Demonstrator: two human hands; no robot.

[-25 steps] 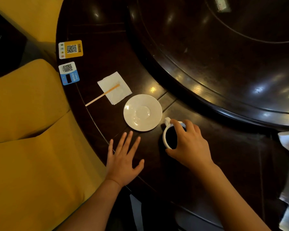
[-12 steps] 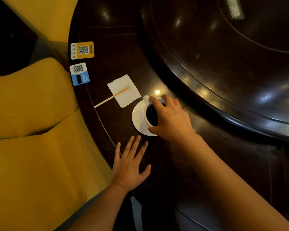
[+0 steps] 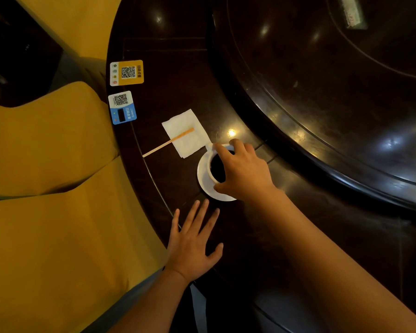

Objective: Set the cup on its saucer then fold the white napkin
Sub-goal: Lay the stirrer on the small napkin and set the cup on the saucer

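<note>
The right hand (image 3: 244, 173) gripped the small white ceramic cup (image 3: 214, 165) from above, fingers curled over its rim, with the cup over the round white saucer (image 3: 203, 179) near the curved near edge of the dark polished wooden table (image 3: 178, 56). Whether the cup's base had fully seated could not be determined; the hand hid much of it. The left hand (image 3: 192, 246) lay flat, fingers spread, on the table beside its near edge, holding nothing.

Risks, as judged: the cup appeared to sit toward the saucer's far side, so a release off centre could tip it. The cup held a dark liquid, level near the rim; any tilt would likely spill it onto the saucer. The cup's handle (image 3: 209, 147) lay just beside a corner of the square white paper napkin (image 3: 190, 140); a spill might stain it. A thin wooden stirrer (image 3: 168, 142) lay across the napkin and would roll off during folding unless removed first.

The saucer carried only the cup.
</note>
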